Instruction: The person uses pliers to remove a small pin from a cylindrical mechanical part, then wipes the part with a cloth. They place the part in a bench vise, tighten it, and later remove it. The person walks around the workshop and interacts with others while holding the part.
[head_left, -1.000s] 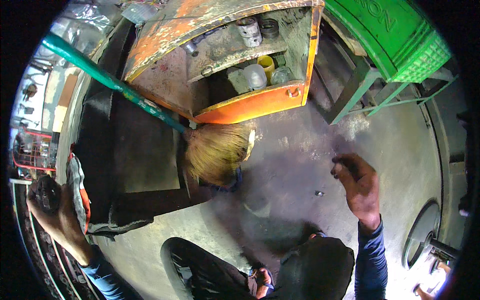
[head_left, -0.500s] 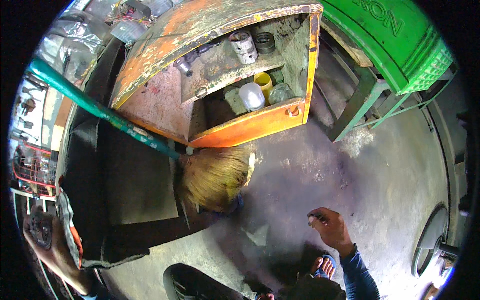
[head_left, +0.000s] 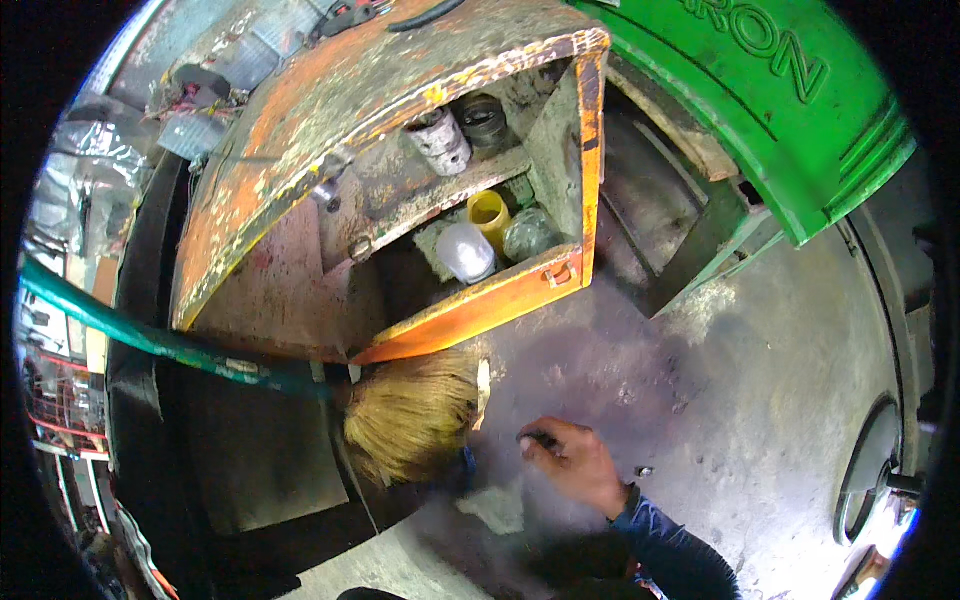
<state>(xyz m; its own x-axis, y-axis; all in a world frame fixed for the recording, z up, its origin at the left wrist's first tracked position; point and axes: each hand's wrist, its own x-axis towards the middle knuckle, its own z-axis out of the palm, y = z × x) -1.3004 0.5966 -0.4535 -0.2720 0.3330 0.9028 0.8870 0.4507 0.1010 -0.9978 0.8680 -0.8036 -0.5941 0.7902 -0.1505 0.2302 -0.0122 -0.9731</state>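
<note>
My right hand (head_left: pixel 580 468) is over the concrete floor with its fingers curled in. Something dark shows between the thumb and forefinger, too small to name. To the hand's left are the straw bristles of a broom (head_left: pixel 410 415), its teal handle (head_left: pixel 170 345) running to the left edge. A small dark, shiny piece (head_left: pixel 645 470) shows on the floor just right of my wrist. Ahead is a worn orange metal cabinet (head_left: pixel 470 315), open at the front. Inside are a perforated metal cylinder (head_left: pixel 441 143), dark rings (head_left: pixel 483 122), a white container (head_left: pixel 465 255) and a yellow cup (head_left: pixel 487 213). My left hand is out of view.
A bright green ribbed panel (head_left: pixel 760 110) on a metal stand is at the far right. A round black base (head_left: pixel 866 470) stands at the right edge. A dark bin-like box (head_left: pixel 270 470) lies at left, with a red wire basket (head_left: pixel 65 400) beyond it.
My right hand has moved left toward the broom. My left hand, which held a dark round part at the left edge, has left the view. The view has shifted, and the small floor piece now shows.
</note>
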